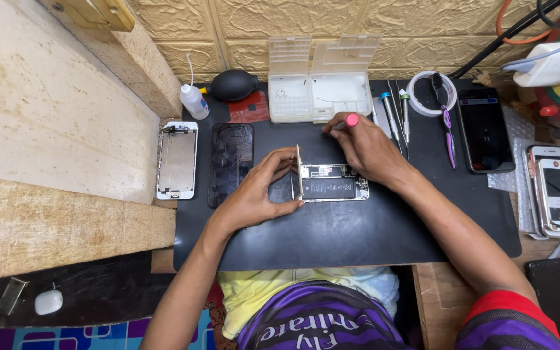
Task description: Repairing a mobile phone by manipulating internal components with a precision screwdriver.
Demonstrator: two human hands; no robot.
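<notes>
Beside the left hand | its grip props the lifted screen | right hand grips pink-capped screwdriver over opened phone | risk: overtilting could tear flex cables

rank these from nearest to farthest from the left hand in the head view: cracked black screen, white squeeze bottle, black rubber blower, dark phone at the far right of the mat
Measured from the left hand:
1. Cracked black screen, flat on the mat just to its left.
2. White squeeze bottle, at the back left corner of the mat.
3. Black rubber blower, at the back beside the bottle, nearly as close as it.
4. Dark phone, far right of the mat.
</notes>
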